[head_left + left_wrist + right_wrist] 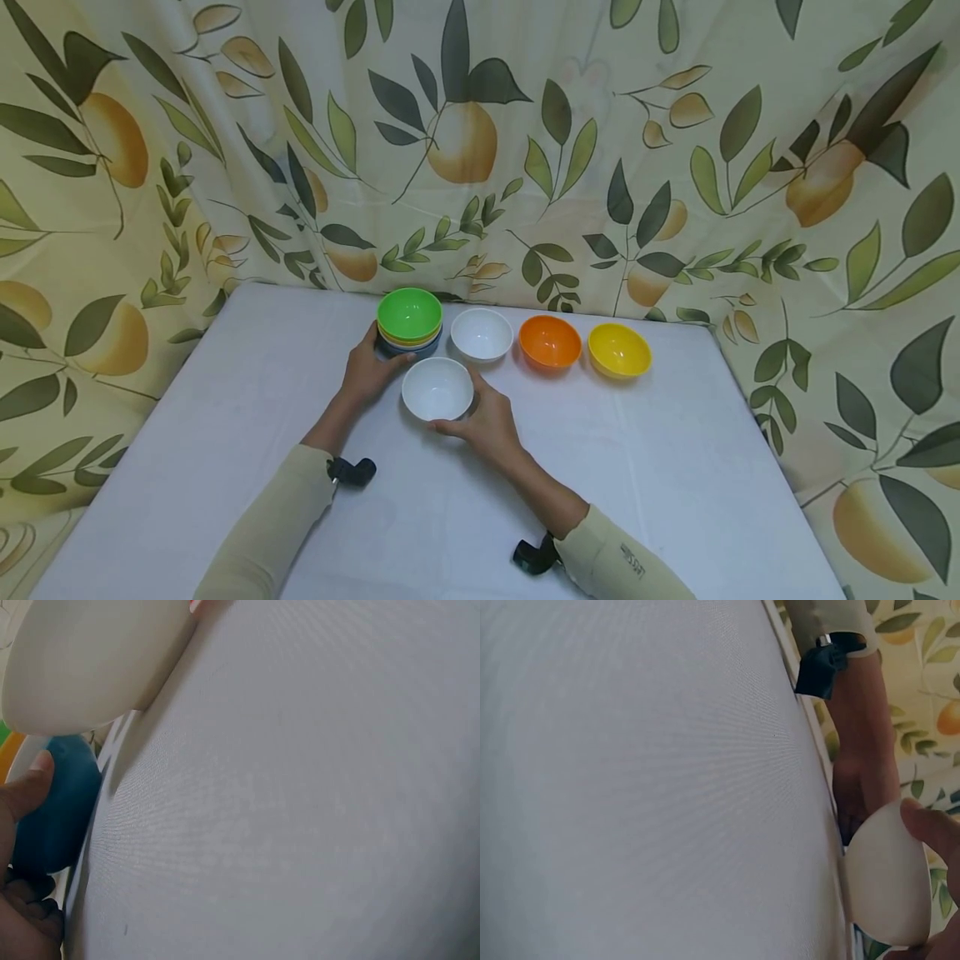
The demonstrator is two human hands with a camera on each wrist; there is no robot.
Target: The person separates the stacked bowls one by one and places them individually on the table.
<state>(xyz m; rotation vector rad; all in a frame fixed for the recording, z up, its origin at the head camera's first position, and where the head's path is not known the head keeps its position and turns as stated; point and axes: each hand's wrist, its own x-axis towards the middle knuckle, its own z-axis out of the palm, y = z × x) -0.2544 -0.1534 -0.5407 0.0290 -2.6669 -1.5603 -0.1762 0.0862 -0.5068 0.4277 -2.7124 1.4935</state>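
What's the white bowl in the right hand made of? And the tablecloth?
The white bowl looks like smooth plastic, maybe ceramic: its wall is even, without grain. The tablecloth seems woven fabric, dull, with fine thread-like lines up close.

Three views, one table [637, 475]!
Head looks forward and down from above, well back; both wrist views sit low, close, rolled sideways; head and left wrist share the bowl stack [409, 315], all three the front white bowl [437, 390].
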